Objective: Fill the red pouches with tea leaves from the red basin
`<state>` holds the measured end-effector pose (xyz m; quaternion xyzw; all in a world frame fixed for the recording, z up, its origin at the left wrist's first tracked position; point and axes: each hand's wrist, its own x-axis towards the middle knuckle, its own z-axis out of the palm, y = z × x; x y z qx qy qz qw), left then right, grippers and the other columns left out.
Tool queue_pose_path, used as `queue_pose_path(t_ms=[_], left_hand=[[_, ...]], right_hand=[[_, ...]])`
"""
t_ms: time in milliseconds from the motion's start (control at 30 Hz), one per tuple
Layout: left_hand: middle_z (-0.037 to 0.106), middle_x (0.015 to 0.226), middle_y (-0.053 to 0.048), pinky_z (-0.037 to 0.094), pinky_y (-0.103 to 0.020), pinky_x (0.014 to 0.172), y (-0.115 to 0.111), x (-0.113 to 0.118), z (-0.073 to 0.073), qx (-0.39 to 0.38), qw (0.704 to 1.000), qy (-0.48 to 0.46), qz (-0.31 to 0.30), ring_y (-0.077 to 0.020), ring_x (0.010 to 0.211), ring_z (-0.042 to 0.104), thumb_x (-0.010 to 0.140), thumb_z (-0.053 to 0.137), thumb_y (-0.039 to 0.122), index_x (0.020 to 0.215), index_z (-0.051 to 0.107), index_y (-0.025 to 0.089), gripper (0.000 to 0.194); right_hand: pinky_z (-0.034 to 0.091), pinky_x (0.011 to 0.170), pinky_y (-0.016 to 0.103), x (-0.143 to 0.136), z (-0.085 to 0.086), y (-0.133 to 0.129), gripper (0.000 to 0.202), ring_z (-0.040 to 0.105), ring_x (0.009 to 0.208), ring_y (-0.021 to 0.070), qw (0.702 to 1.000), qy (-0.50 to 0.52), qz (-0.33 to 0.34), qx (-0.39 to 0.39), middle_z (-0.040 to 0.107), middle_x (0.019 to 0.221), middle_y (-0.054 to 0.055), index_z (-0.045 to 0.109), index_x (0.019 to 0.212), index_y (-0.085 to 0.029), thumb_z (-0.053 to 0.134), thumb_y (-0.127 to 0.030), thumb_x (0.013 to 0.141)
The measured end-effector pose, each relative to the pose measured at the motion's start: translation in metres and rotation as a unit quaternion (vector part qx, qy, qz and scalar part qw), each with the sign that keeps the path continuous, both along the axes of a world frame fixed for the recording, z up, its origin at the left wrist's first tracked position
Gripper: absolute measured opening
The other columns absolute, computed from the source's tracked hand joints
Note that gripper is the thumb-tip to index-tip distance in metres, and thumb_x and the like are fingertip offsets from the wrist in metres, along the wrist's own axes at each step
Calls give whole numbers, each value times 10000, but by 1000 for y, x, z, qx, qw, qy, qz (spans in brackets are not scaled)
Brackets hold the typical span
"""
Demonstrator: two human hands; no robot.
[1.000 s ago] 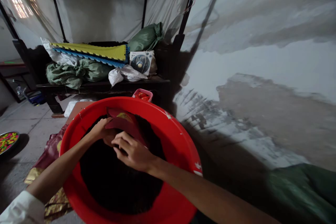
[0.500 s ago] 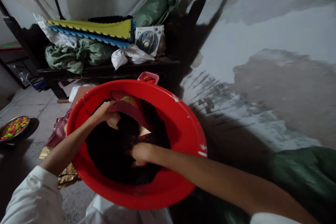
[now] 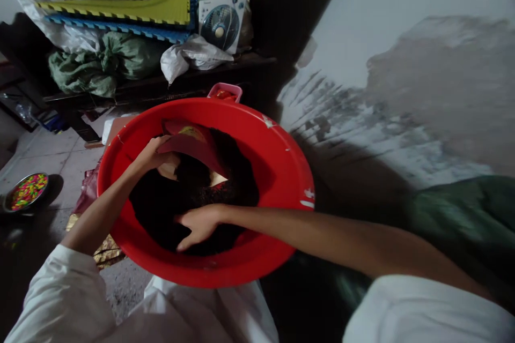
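A large red tub (image 3: 277, 171) holds a dark, loose material (image 3: 156, 203). My left hand (image 3: 155, 154) grips the left edge of a maroon packet (image 3: 195, 144), whose mouth gapes toward me with dark material inside. Its pale inner side shows at the lower right corner. Lower in the tub, my right hand (image 3: 200, 225) rests at the surface of the dark material, thumb and fingers apart. Some fingertips are hard to make out against the dark.
Behind the tub, a pink basket (image 3: 225, 92) holds red items. A dark bench (image 3: 132, 86) carries sacks, foam mats and a fan box (image 3: 223, 21). A bowl of colourful pieces (image 3: 28, 192) is at left; a green sack (image 3: 466, 220) is at right.
My right hand has moved left and toward me, out of the dark material near the packet's mouth, and its fingers have spread. My left hand still holds the packet. The view has tilted down.
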<state>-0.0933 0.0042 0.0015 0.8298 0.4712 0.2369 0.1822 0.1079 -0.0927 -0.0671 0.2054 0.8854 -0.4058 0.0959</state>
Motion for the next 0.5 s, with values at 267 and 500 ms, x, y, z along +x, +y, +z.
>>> queue_pose_path(t_ms=[267, 500], left_hand=[[749, 1252, -63, 540, -374, 1047, 8, -8, 1, -25, 998, -58, -23, -245, 1136, 689, 821, 614, 262, 1246, 671, 134, 448], [749, 1256, -82, 549, -414, 1059, 16, -16, 1, -29, 996, -77, -45, -285, 1164, 698, 812, 660, 383, 1237, 680, 176, 474]], right_hand=[[532, 767, 197, -3, -2, 13, 461, 731, 866, 142, 985, 22, 79, -153, 773, 898, -22, 785, 927, -181, 951, -135, 499], [458, 560, 197, 13, 46, 41, 268, 612, 616, 89, 977, -48, 159, -135, 639, 794, -81, 688, 1063, -187, 751, -122, 812]])
